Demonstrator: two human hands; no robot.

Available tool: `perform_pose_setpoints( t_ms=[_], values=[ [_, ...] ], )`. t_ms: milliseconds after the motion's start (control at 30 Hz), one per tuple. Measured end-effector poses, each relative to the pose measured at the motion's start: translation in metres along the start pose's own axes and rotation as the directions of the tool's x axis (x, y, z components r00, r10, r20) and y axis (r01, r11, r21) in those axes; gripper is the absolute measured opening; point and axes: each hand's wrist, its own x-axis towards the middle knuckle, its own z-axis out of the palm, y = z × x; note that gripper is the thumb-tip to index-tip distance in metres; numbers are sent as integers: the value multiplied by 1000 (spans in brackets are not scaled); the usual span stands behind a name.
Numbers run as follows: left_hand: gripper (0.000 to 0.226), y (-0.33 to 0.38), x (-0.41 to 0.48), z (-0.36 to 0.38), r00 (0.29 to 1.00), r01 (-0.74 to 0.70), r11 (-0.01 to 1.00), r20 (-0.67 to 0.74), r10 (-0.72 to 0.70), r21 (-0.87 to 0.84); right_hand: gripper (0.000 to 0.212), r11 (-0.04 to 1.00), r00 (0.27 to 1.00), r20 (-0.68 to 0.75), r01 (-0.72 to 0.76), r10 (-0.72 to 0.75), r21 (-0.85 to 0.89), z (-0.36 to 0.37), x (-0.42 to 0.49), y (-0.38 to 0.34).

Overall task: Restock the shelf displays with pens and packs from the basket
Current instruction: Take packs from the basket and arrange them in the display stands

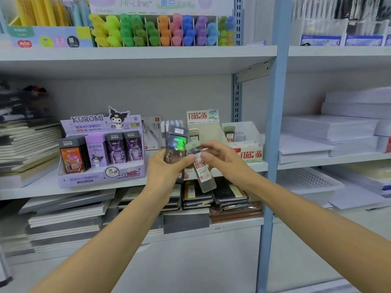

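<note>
1. Purple card makes up the Kuromi box (101, 176) on the middle shelf (42, 189). A row of packs stands up inside it.
2. Both hands are up in front of that shelf, just to the right of the purple box.
3. The left hand (167, 168) has its grip curled round a dark shiny pack (176, 144). It holds the pack upright, with the thumb across the front.
4. The right hand (224, 159) has a pinching grip. Its thumb and fingertips hold the top part of a clear pack (204, 176) with a green cap and a red label. This pack hangs down at a tilt, and its top lies right against the dark one.
5. I think the person is pulling the two packs apart to see where each one belongs. Neither pack is on a display yet.
6. The dark pack looks like the ones in the purple box, so it likely needs a free gap there and must go in standing up.
7. The clear pack looks like those in the white boxes behind the hands, the 0.5 box (206, 132) and the 0.7 box (249, 154). Its label is too blurry for me to read, so the person should check the number first.
</note>
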Motion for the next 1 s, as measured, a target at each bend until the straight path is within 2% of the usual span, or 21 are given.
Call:
perform_pose_setpoints(
  t_ms=[67, 233, 300, 400, 467, 567, 733, 1000],
  values=[
    [26, -5, -1, 6, 998, -29, 998, 61, 26, 50, 30, 999, 995, -82, 54, -54, -6, -3, 3, 0],
    [22, -15, 4, 18, 990, 10, 999, 137, -17, 48, 25, 987, 997, -68, 30, -41, -156, -28, 7, 2],
    [20, -16, 10, 21, 988, 30, 999, 147, -35, 39, 21, 984, 981, -187, 17, -50, -176, -52, 15, 0],
    [20, -18, 21, 25, 986, 40, 998, 162, -47, 41, 14, 956, 905, -403, 15, -137, -293, -96, 33, -2],
    [19, -21, 27, 28, 982, 40, 998, 182, -46, 37, 12, 912, 872, -453, -18, -186, -410, -117, 45, 2],
    [18, -24, 37, 29, 977, 49, 999, 206, -52, 17, 11, 894, 861, -475, -57, -181, -444, -131, 60, 12],
    [17, -31, 52, 25, 974, 31, 999, 225, -33, 12, 12, 920, 816, -534, -6, -221, -392, -138, 84, 20],
    [22, -44, 60, 24, 973, 44, 999, 228, -42, -7, 11, 839, 917, -339, -7, -212, -544, -128, 92, 46]
  ],
)
